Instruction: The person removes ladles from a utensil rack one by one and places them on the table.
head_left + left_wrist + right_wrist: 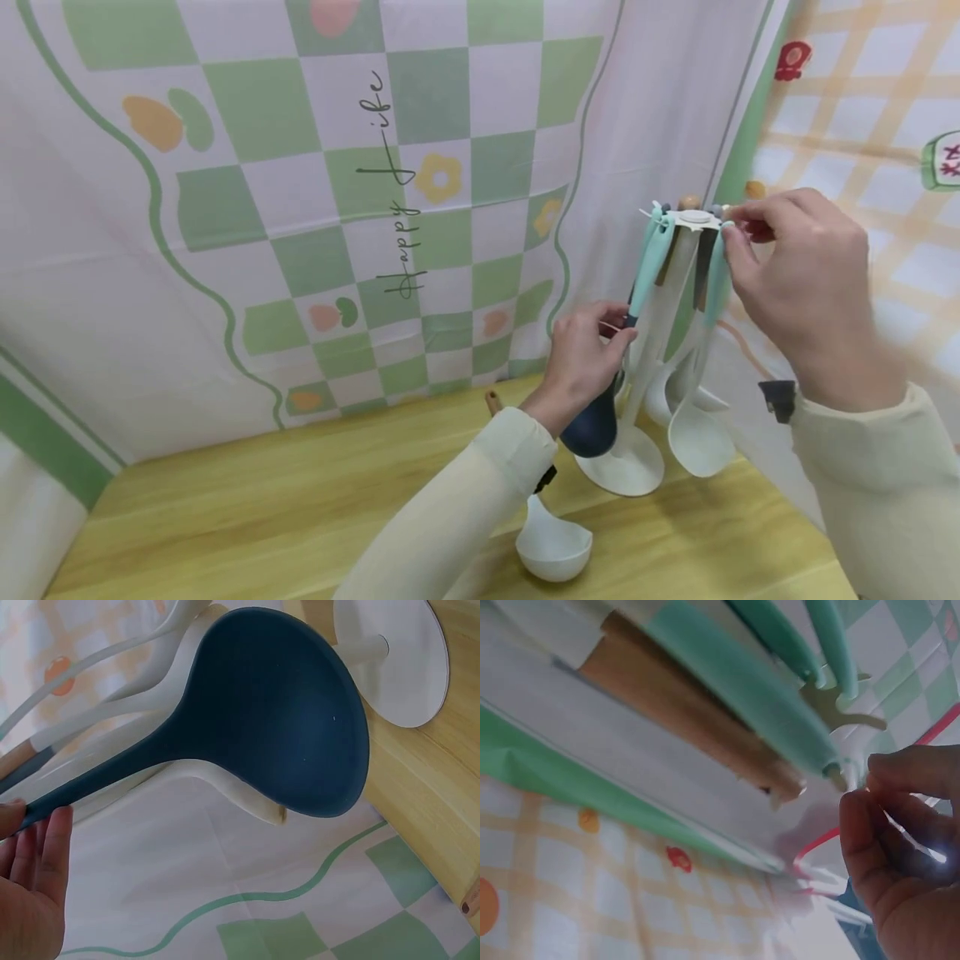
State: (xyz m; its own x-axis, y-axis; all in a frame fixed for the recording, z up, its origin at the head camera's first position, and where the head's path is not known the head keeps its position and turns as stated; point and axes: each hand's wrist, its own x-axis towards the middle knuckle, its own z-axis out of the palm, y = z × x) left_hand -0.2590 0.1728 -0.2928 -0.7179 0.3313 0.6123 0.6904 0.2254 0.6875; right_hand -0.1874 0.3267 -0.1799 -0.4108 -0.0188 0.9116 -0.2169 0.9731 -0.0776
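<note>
My left hand (581,358) pinches the handle of a dark blue ladle (277,712) with a teal grip. That ladle hangs upright at the left side of a white utensil rack (630,471), bowl down. At the rack's top right, my right hand (806,275) pinches the edge by a hook, thumb and forefinger meeting beside a teal handle (742,686). Below that hand hangs a white ladle (701,442). Brown handles (697,712) hang close by; the exact contact under my right fingertips is partly hidden.
Another white ladle (555,552) lies on the wooden table (247,500), partly behind my left forearm. A brown handle end (492,403) shows beyond the sleeve. Patterned cloth (315,167) hangs behind the table, and checked cloth (862,125) hangs at the right.
</note>
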